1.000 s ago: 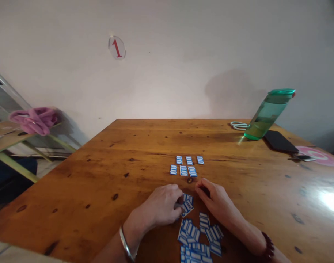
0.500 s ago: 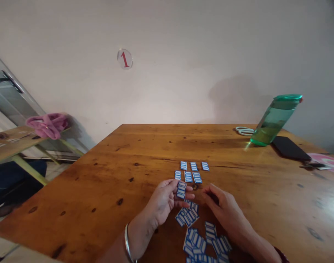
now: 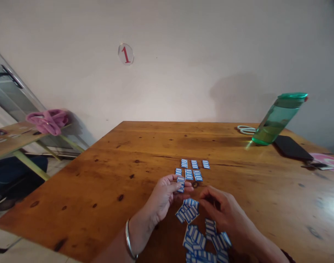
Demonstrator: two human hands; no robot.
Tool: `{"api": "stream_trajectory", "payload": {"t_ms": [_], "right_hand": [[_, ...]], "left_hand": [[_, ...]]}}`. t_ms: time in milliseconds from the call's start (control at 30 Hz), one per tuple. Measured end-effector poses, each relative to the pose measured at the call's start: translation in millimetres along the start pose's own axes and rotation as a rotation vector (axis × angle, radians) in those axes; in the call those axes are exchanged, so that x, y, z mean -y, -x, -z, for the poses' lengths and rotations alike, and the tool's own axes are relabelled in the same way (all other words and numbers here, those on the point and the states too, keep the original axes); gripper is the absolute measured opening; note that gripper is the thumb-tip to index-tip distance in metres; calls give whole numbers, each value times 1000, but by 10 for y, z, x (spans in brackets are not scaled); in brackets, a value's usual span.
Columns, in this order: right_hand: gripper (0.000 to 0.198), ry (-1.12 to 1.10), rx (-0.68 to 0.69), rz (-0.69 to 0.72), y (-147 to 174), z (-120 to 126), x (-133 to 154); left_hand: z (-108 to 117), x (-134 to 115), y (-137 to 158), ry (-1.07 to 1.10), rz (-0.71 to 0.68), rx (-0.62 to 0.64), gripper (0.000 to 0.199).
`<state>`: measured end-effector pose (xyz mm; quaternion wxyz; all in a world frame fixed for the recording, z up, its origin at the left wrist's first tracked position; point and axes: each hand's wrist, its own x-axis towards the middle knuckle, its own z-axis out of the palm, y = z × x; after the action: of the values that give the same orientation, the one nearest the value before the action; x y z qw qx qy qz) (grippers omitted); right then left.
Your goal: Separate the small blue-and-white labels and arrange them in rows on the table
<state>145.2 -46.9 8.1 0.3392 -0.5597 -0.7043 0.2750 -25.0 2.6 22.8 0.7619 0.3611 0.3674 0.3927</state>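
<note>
You hold a small rectangular card (image 3: 181, 180), blue with pale bars stacked across its face, pinched between thumb and fingers of your left hand (image 3: 168, 191), the remaining fingers spread beneath it. The card sits at the fingertips, tilted, just on the near side of six laid-out cards (image 3: 188, 174) in two rows of three (all in the same blue-and-white pattern). Your right hand (image 3: 219, 204) curls loosely to the right of a small overlapping heap (image 3: 189, 212); whether its fingers grip anything cannot be told. More loose cards (image 3: 194, 239), flat and thin, overlap at the near edge of view. The table (image 3: 145, 146) is glossy brown wood dotted with dark knots; at far right leans a translucent green bottle (image 3: 278, 118).
</note>
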Motion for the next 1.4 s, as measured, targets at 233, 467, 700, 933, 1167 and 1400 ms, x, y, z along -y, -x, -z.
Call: {"api": "stream_trajectory", "payload": {"t_ms": [233,467,700,933,1167,1400], "right_hand": [[11,-5,190,80,41,90,125],[29,53,436,109,104,41,111],[45,163,567,159,90,28,171],[41,200,623,149,69,53,200],[38,197,615,189,77,56,163],[37,217,617,230,88,62,165]], "left_hand": [[-29,-57,11,15,-19,-53,5],[-20,-45,5,15,-6,-69,4],[-35,-43,-4,27,5,-69,6],[-39,-38,0,22,23,-62,8],[-30,-23,-11,19,17,-42,6],[-23,-26,-14,13,25,-35,6]]}}
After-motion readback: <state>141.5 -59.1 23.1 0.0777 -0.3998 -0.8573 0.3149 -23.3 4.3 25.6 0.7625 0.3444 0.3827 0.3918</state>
